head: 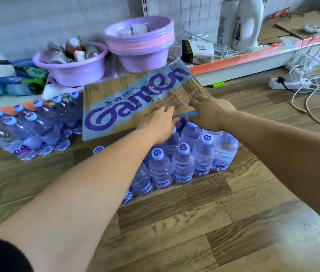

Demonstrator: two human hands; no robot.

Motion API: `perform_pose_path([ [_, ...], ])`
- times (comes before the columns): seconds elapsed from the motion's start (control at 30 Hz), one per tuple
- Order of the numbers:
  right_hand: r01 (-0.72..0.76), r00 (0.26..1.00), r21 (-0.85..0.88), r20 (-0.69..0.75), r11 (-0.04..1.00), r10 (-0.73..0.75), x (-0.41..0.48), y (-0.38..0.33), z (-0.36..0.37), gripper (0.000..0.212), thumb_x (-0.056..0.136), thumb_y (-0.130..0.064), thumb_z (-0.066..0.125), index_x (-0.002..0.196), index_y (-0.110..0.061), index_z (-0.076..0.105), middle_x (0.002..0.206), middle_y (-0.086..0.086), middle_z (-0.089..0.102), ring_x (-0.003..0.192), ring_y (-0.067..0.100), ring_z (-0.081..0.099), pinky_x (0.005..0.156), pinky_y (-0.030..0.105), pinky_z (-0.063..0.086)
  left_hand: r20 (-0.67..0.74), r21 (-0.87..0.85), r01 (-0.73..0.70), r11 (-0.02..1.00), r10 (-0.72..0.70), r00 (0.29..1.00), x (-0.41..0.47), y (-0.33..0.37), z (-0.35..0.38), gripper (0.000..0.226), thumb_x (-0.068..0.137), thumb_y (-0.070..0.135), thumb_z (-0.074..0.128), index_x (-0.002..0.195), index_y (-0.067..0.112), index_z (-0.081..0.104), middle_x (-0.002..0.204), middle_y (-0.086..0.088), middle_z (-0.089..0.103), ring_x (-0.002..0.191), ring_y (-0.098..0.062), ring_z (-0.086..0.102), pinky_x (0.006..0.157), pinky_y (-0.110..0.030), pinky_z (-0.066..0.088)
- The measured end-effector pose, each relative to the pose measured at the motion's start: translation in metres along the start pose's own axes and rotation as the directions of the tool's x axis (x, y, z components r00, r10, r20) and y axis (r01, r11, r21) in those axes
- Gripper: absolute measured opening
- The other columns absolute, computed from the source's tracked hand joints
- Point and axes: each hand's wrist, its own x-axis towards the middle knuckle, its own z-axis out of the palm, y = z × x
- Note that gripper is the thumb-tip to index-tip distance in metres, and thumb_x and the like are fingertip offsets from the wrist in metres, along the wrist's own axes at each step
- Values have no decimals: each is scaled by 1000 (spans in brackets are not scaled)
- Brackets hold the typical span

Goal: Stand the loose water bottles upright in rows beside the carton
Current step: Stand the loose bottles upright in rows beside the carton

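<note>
A brown carton with blue and purple lettering is tipped up off the floor, above a group of bottles. My left hand grips its lower edge and my right hand grips its right corner. Under and in front of it, several clear water bottles with pale caps stand upright in rows on the wooden floor. A second group of bottles stands in rows to the left, beside the carton. My left forearm hides some bottles.
Two purple basins filled with odds and ends sit behind the carton. A low shelf edge runs along the back with white jugs. A power strip and tangled cables lie at the right.
</note>
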Motion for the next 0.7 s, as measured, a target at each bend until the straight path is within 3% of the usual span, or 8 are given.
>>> perform_pose_path([
  [0.1,86,996,61,7,994,-87,31,-61,-16,59,95,-48,40,144,-17,33,152,4,32,137,29,38,105,44,39,-2,54,63,997,-63,998,-18,-63,-26,54,102,34,28,148,8,20,149,-16,34,137,-34,33,110,-43,30],
  [0.23,214,977,96,1,972,-215,71,-160,-26,60,97,-46,39,147,-15,28,156,4,25,142,26,31,110,43,35,-25,115,190,975,-188,982,-53,-159,-62,57,102,33,27,150,5,12,158,-13,18,146,-27,17,120,-39,15],
  [0.5,412,906,71,72,908,-417,155,-343,-20,60,101,-40,34,152,-15,16,161,5,12,147,25,19,118,41,25,-46,98,431,897,-428,902,-122,-347,-79,59,102,33,30,151,5,11,160,-11,12,146,-28,17,117,-39,18],
  [0.7,444,885,85,114,892,-452,208,-437,3,57,102,-32,33,152,-12,14,161,6,12,145,30,24,114,44,30,-60,92,451,888,-448,892,-125,-468,-64,60,100,35,35,150,8,18,160,-12,10,147,-29,17,120,-41,19],
])
